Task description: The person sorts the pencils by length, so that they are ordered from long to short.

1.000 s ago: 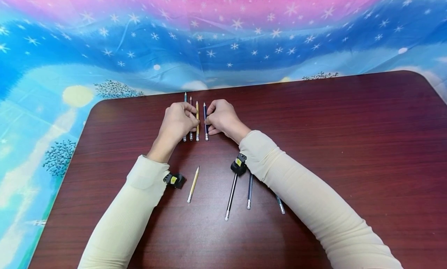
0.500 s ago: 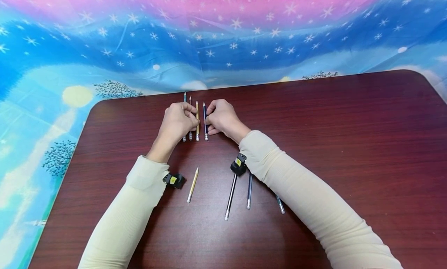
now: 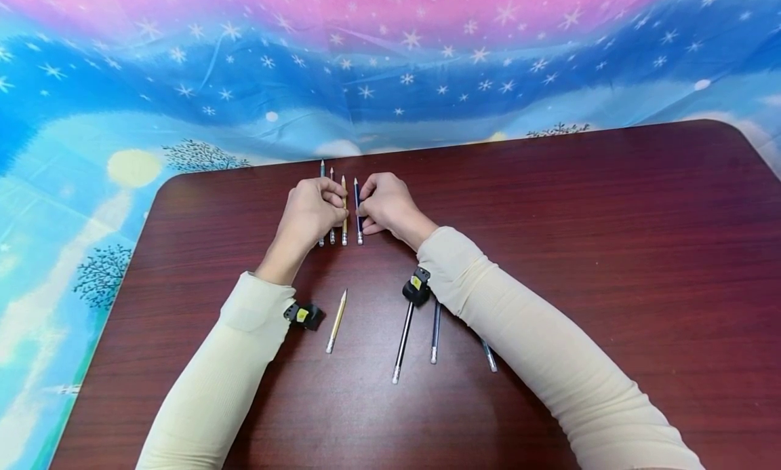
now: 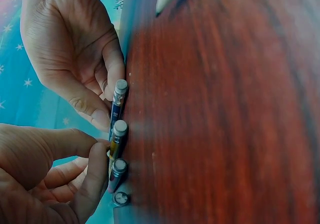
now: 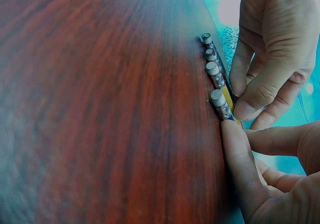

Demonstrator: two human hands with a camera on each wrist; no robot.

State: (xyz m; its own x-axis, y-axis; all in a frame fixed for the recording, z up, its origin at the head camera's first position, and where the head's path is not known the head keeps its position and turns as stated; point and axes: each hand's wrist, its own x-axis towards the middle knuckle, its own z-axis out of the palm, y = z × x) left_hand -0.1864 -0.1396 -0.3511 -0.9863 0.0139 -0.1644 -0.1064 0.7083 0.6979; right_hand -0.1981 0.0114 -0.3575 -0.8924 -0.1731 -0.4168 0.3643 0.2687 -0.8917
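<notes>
Four-abreast pencils lie near the far edge with eraser ends toward me. My left hand (image 3: 312,207) pinches the yellow pencil (image 3: 344,237) between thumb and fingers, partly covering the teal pencil (image 3: 322,166) and the reddish pencil (image 3: 332,174) to its left. Just right of it, my right hand (image 3: 392,207) pinches the dark blue pencil (image 3: 356,193) by its side. A narrow gap separates these two pencils. In the left wrist view, the dark blue pencil's eraser (image 4: 121,86) and the yellow pencil's eraser (image 4: 120,128) stand out close to the fingertips.
Nearer me on the dark red table (image 3: 579,253) lie a short yellow pencil (image 3: 337,322), a black-and-white striped pencil (image 3: 403,344), a dark grey pencil (image 3: 435,334) and a bluish pencil (image 3: 489,357), partly under the right sleeve. A patterned cloth (image 3: 396,63) hangs behind.
</notes>
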